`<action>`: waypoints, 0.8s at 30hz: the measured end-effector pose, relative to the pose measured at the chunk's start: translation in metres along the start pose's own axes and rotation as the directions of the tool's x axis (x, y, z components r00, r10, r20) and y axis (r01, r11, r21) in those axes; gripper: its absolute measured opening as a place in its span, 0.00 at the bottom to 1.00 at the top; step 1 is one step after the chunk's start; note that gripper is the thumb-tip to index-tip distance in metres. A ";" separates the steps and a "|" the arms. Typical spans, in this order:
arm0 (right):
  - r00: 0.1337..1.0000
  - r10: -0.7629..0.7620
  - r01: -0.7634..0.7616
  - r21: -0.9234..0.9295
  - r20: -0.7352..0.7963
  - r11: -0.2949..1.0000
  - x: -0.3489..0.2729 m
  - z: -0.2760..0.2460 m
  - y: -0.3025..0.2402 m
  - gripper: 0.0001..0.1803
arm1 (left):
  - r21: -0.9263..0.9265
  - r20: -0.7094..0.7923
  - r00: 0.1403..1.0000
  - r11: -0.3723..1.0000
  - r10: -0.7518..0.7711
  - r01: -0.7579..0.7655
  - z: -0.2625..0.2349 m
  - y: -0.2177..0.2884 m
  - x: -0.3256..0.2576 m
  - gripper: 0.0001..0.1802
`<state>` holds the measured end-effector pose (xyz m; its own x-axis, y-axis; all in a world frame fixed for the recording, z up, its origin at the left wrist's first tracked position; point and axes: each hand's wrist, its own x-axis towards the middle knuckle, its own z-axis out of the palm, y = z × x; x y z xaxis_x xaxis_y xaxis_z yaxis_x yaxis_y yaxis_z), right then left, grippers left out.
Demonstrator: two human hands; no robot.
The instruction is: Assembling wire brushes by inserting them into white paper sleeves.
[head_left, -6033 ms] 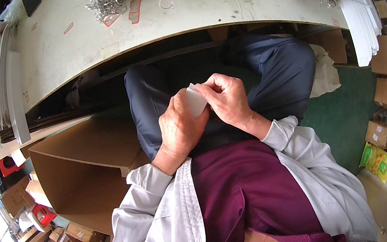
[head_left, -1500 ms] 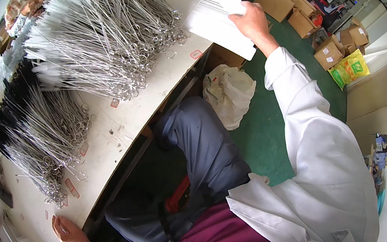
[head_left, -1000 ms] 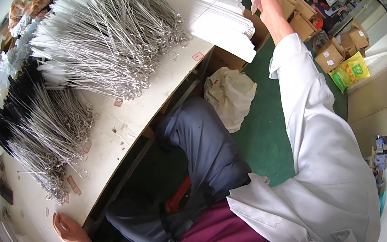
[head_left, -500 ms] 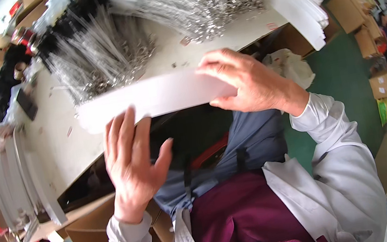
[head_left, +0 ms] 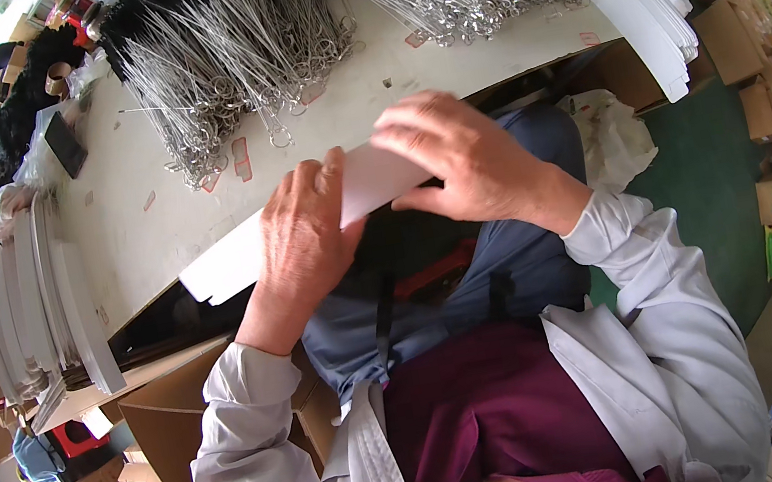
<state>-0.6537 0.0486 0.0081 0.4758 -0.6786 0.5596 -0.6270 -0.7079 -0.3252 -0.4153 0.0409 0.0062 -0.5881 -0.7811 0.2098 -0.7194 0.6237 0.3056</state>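
A long, flat white strip (head_left: 233,260), like folded paper or thin card, is held slantwise over the near edge of the table. My left hand (head_left: 300,222) is closed around its middle, the fingers over the top and the thumb on the near side. At the right end my right hand (head_left: 464,160) pinches it between the thumb and curved fingers, whose tips are slightly blurred. Beyond the hands lie bundles of thin metal wire rods (head_left: 224,49) with ring ends, some with black bristly far ends.
White strips are stacked at the table's right (head_left: 647,8) and left (head_left: 36,296). A dark phone-like slab (head_left: 66,145) lies on the pale table (head_left: 129,241). An open cardboard box (head_left: 168,427) stands below left; a whitish plastic bag (head_left: 614,139) hangs at the right.
My left hand has moved up and right, from open fingers by the strip's near edge to a grip around it. The strip's left end now tilts downward. My view has shifted slightly.
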 end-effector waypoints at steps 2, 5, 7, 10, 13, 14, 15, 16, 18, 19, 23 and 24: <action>0.994 0.098 -0.099 -0.017 -0.037 0.995 -0.010 -0.003 0.003 0.24 | 0.018 0.005 0.998 0.998 -0.058 0.058 -0.001 -0.006 -0.006 0.43; 0.973 0.212 -0.217 -0.050 -0.095 0.975 -0.024 0.009 0.000 0.20 | 0.057 -0.007 0.992 0.990 -0.128 0.128 0.001 -0.010 -0.011 0.44; 0.960 0.267 -0.268 -0.010 -0.083 0.963 -0.027 0.019 -0.009 0.21 | 0.059 -0.037 0.996 0.994 -0.087 0.089 0.004 -0.009 -0.009 0.42; 0.938 0.336 -0.333 0.042 -0.090 0.942 -0.025 0.032 -0.017 0.22 | 0.069 -0.047 0.996 0.995 -0.072 0.075 0.010 -0.008 -0.008 0.41; 0.913 0.391 -0.372 0.157 -0.114 0.915 -0.029 0.049 -0.017 0.23 | 0.120 -0.054 0.998 0.992 -0.040 0.046 0.015 -0.010 -0.010 0.39; 0.880 0.471 -0.441 0.256 -0.067 0.860 -0.030 0.051 -0.019 0.23 | 0.116 -0.053 0.998 0.992 -0.042 0.047 0.015 -0.011 -0.011 0.39; 0.841 0.541 -0.505 0.347 -0.011 0.791 -0.030 0.053 -0.020 0.24 | 0.124 -0.048 0.998 0.992 -0.032 0.038 0.016 -0.011 -0.012 0.39; 0.841 0.542 -0.506 0.346 -0.007 0.790 -0.030 0.053 -0.020 0.24 | 0.131 -0.043 0.999 0.991 -0.023 0.029 0.017 -0.011 -0.012 0.39; 0.747 0.655 -0.617 0.482 0.110 0.622 -0.028 0.055 -0.020 0.23 | 0.146 -0.057 0.998 0.989 -0.019 0.027 0.018 -0.012 -0.015 0.40; 0.749 0.653 -0.617 0.482 0.117 0.622 -0.028 0.057 -0.020 0.23 | 0.161 -0.071 0.997 0.987 -0.008 0.019 0.019 -0.012 -0.016 0.40; 0.692 0.683 -0.658 0.593 0.232 0.465 -0.030 0.056 -0.011 0.20 | 0.157 -0.025 0.999 0.987 -0.019 0.023 0.020 -0.013 -0.018 0.41; 0.689 0.671 -0.659 0.622 0.274 0.423 -0.030 0.055 -0.009 0.20 | 0.148 -0.031 0.999 0.989 -0.013 0.017 0.021 -0.014 -0.019 0.41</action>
<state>-0.6284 0.0647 -0.0479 0.0764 -0.9962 -0.0409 -0.1947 0.0254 -0.9805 -0.4016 0.0478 -0.0217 -0.5672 -0.7895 0.2346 -0.7762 0.6076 0.1684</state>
